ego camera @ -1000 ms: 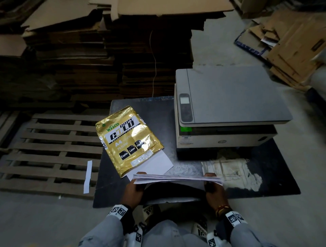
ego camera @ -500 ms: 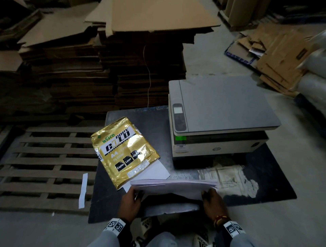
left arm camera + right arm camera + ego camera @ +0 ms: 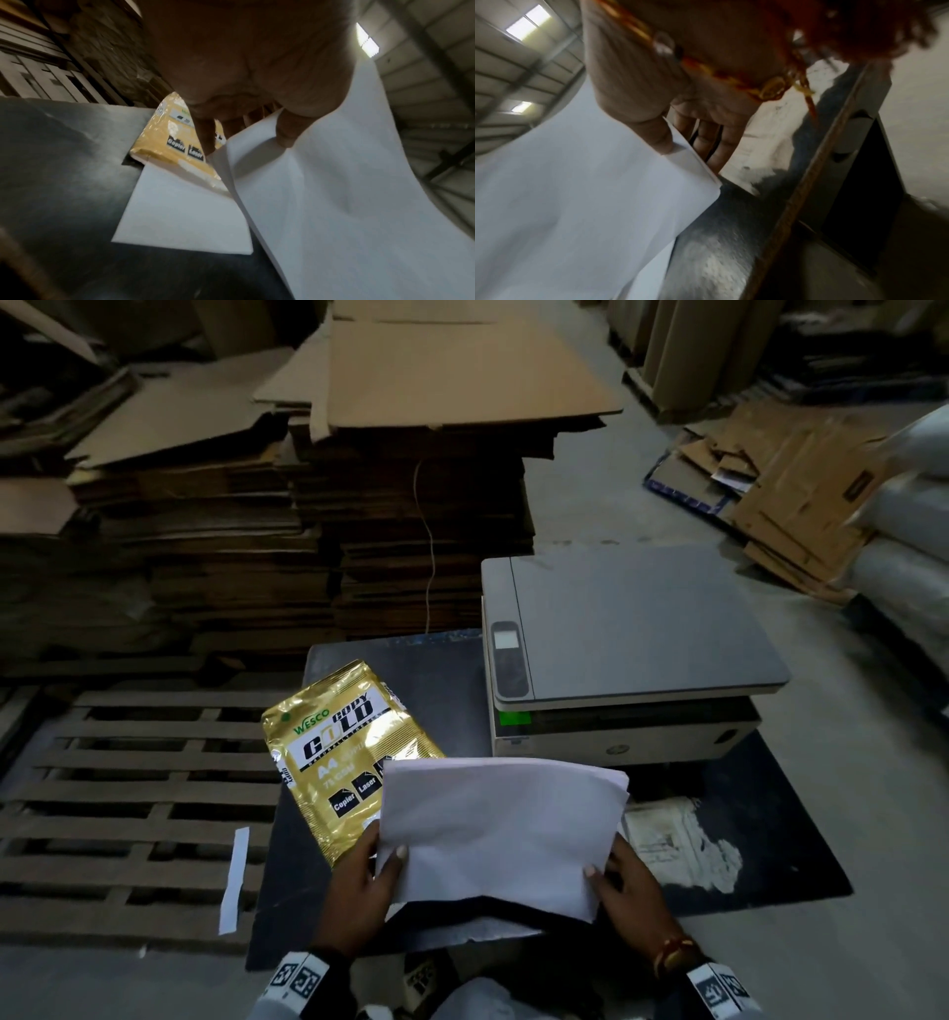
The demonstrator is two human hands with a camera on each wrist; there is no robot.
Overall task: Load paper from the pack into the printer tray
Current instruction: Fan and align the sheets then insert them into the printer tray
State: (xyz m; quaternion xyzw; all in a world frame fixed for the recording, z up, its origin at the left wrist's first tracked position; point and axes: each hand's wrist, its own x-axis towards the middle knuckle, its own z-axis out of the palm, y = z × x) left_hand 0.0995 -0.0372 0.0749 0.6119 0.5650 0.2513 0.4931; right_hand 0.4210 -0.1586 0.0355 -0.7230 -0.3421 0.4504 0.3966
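Both hands were clamped on a thin sheaf of white paper sheets (image 3: pixel 500 829), held in the air just in front of the grey-and-white flatbed printer (image 3: pixel 626 654), far edge tipped up toward it. The left hand (image 3: pixel 362 886) pinched the near-left corner, thumb on top and fingers under. The right hand (image 3: pixel 629 886) did the same at the near-right corner. The sheaf sagged between the grips, and sheets at its far-right corner were fanned out of line. The crinkled gold foil paper pack (image 3: pixel 339 752) lay front-left of the printer on the dark board (image 3: pixel 770 814) under the printer, with the remaining white ream (image 3: pixel 180 207) poking out of its open end. My read was that the step in hand was getting the sheaf to the tray. I couldn't see a tray pulled out at the printer front; too dark to tell. To do it well: knock the sheaf square on the board first, keep the grip light so nothing creases, then level it and slide it in straight without forcing. If the tray is closed, park the sheaf on the printer lid, since one-handed it'd probably droop.
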